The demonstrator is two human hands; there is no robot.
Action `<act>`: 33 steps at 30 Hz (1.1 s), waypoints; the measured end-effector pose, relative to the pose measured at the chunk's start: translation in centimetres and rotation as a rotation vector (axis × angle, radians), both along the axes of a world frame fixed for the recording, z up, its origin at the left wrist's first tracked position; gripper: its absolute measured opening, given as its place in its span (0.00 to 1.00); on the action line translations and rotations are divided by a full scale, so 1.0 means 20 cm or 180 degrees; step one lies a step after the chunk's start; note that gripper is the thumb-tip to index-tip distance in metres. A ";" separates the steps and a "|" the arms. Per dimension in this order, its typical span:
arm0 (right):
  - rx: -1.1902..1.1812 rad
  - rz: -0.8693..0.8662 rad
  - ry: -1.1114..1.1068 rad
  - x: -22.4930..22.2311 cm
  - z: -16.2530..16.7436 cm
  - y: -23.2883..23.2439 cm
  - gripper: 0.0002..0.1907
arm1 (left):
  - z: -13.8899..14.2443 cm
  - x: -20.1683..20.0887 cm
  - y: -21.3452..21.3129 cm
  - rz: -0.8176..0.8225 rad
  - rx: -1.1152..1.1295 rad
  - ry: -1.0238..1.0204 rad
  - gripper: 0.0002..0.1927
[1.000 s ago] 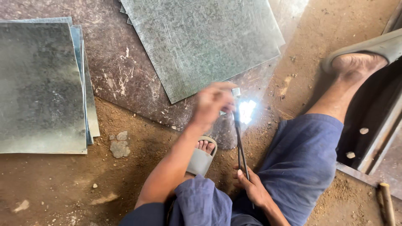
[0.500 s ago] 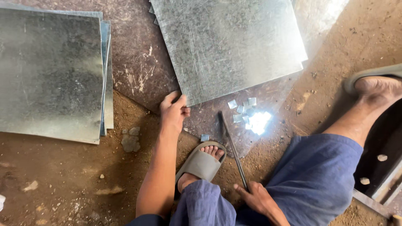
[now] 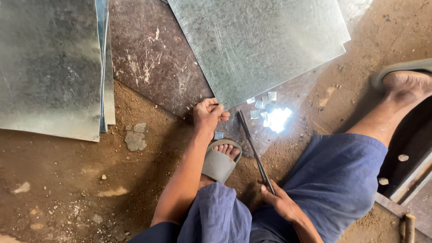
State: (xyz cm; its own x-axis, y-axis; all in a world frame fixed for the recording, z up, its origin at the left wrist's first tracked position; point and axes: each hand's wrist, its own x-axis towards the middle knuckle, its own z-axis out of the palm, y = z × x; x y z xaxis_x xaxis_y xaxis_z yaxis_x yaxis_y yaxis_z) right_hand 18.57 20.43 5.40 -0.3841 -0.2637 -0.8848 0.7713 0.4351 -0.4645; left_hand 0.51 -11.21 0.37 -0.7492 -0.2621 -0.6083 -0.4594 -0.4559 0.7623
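Your left hand (image 3: pixel 208 114) sits at the near corner of the big metal sheet (image 3: pixel 258 45), fingers curled shut and pinching that corner's edge, thumb on top. The sheet lies flat on a dark board (image 3: pixel 148 76) and stretches up and away from your knuckles, so nearly all of it is beyond the hand and to the right of it. Your right hand (image 3: pixel 281 202) rests low by your knee, fingers wrapped round the bottom end of a long thin tool (image 3: pixel 255 150). Its long axis runs from that hand up and slightly left, and its tip ends just short of the sheet's near edge, a little right of your left hand. The left hand is the one on the sheet; the right hand is well back from it, with only the tool's tip close. Small bright offcuts (image 3: pixel 270 114) lie scattered just right of the tip. Your sandal (image 3: pixel 219 162) is planted between the two hands. A second stack of sheets (image 3: pixel 49 67) lies well apart on the left.
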 end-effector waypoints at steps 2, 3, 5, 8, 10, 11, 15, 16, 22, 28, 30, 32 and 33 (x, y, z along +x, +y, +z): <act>0.0084 0.0182 0.0122 -0.05 0.00 -0.02 0.22 | -0.01 0.00 0.01 -0.0009 -0.0195 0.0132 0.08; 0.0116 0.0230 0.0172 -0.07 0.00 -0.03 0.23 | -0.01 0.00 0.02 -0.0036 -0.0332 0.0251 0.08; 0.0108 0.0218 0.0074 -0.10 0.01 -0.05 0.24 | -0.01 0.01 0.04 -0.0071 -0.0503 0.0258 0.08; 0.0026 0.0208 -0.0023 -0.20 0.00 -0.09 0.27 | -0.01 0.01 0.03 -0.0111 -0.0465 0.0176 0.08; 0.0075 0.0464 0.0097 -0.27 0.00 -0.12 0.30 | -0.01 0.01 0.02 -0.0146 -0.0193 0.0179 0.08; 0.0236 0.0518 0.0020 -0.30 0.00 -0.13 0.31 | -0.01 0.01 0.01 -0.0136 -0.0101 0.0206 0.09; 0.0451 0.0594 -0.0083 -0.33 0.06 -0.17 0.37 | -0.02 0.03 0.00 -0.0122 0.0054 0.0251 0.08; 0.0398 0.0574 -0.0070 -0.33 0.08 -0.18 0.37 | -0.02 0.03 0.00 -0.0129 0.0042 0.0234 0.08; 0.0542 0.0634 0.0081 -0.35 0.14 -0.24 0.36 | -0.01 0.03 0.00 -0.0091 0.0073 0.0194 0.08; 0.1020 0.1452 0.0971 -0.37 0.13 -0.26 0.22 | 0.01 0.01 0.01 -0.0057 0.0077 0.0146 0.10; 0.1120 0.1608 0.1122 -0.36 0.11 -0.26 0.25 | 0.02 0.01 0.01 -0.0074 -0.0010 0.0064 0.09; 0.1167 0.1658 0.1174 -0.35 0.08 -0.26 0.27 | 0.02 0.01 0.01 -0.0075 -0.0027 0.0030 0.09; 0.1161 0.1626 0.1158 -0.35 0.07 -0.25 0.26 | 0.03 0.01 0.01 -0.0070 -0.0007 0.0044 0.09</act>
State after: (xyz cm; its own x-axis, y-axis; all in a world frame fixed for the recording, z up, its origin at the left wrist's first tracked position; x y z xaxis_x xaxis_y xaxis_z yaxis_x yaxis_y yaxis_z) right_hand 11.57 15.34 6.84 -0.5787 -0.2013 -0.7903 0.2545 0.8761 -0.4094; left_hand 0.67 -11.05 0.88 -0.7631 -0.2468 -0.5973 -0.4587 -0.4442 0.7696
